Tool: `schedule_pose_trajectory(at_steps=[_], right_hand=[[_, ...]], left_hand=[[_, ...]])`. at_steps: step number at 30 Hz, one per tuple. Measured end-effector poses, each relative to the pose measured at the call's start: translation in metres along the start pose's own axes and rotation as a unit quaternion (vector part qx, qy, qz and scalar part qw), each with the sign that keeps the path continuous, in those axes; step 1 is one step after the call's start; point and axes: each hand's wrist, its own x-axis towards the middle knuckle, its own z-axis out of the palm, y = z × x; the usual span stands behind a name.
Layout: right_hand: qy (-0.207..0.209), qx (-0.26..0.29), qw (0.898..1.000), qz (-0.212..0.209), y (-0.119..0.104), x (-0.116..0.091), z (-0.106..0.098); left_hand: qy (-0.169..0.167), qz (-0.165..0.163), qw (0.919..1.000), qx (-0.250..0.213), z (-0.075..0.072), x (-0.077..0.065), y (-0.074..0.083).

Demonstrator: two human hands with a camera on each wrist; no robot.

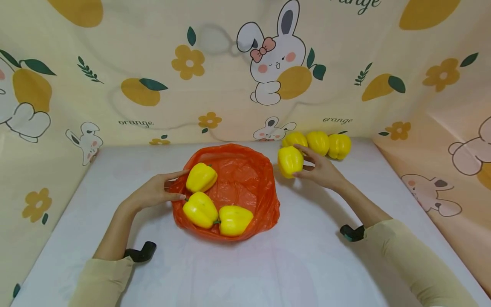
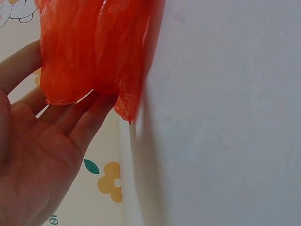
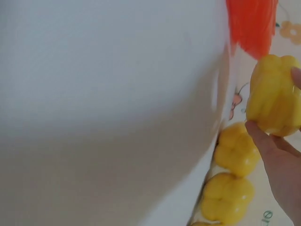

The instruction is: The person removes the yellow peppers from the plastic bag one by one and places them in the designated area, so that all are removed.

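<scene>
An open red plastic bag (image 1: pixel 238 179) stands on the table with its rim spread, and three yellow bell peppers lie inside, one of them the front bell pepper (image 1: pixel 235 221). At the bag's left rim, my left hand (image 1: pixel 151 192) holds the plastic; in the left wrist view some fingertips are hidden behind the red film (image 2: pixel 94 52). To the right of the bag, my right hand (image 1: pixel 320 170) grips another yellow bell pepper (image 1: pixel 290 162) between thumb and fingers, apart from the bag. The right wrist view shows this held bell pepper (image 3: pixel 273 96) close up.
Behind the right hand, three yellow bell peppers stand in a row, the rightmost bell pepper (image 1: pixel 339 146) near the table's back edge. A patterned cloth (image 1: pixel 230 98) hangs at the back and sides of the white table (image 1: pixel 245 273).
</scene>
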Motion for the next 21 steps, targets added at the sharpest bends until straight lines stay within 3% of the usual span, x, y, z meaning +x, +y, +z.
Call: schedule_pose_trajectory(at_steps=[21], right_hand=[[0.01,-0.007,0.999,0.033,0.025,-0.008,-0.019]], left_hand=[[0.0,-0.004,1.0,0.002,0.0,0.0,-0.003]])
